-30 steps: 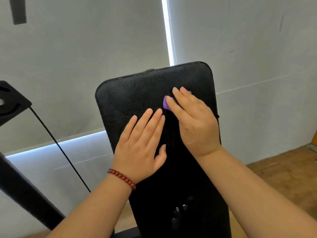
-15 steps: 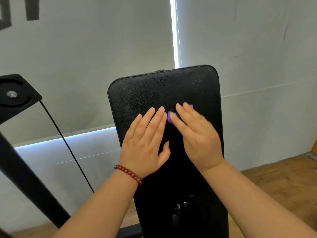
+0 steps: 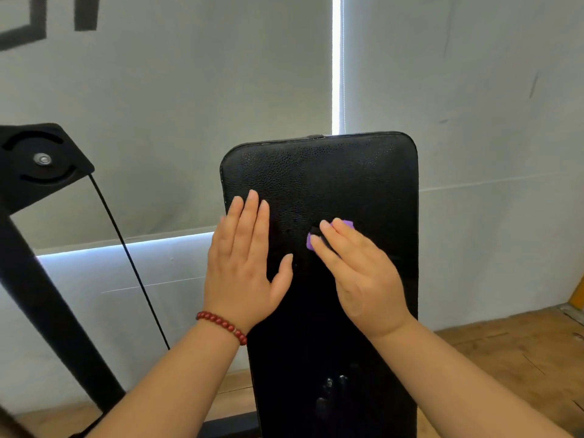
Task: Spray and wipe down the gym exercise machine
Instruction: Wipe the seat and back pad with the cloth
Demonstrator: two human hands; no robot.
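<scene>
A black padded backrest [image 3: 347, 172] of the gym machine stands upright in front of me, its leather surface facing me. My left hand [image 3: 246, 267] lies flat on the pad's left side, fingers straight and pointing up, a red bead bracelet on its wrist. My right hand [image 3: 363, 273] presses a small purple cloth [image 3: 347, 223] against the middle of the pad with straight fingers. Only the cloth's edges show past the fingertips. Wet spots glisten low on the pad [image 3: 331, 384].
A black metal frame with a round pivot plate [image 3: 41, 159] and a thin cable [image 3: 126, 257] rises at the left. Grey roller blinds [image 3: 173, 105] hang behind the pad. Wooden floor [image 3: 521, 358] lies to the right.
My right hand and the purple cloth have slid down the pad toward its middle. My left hand has shifted to the pad's left edge. The view has shifted, so the pad sits further right.
</scene>
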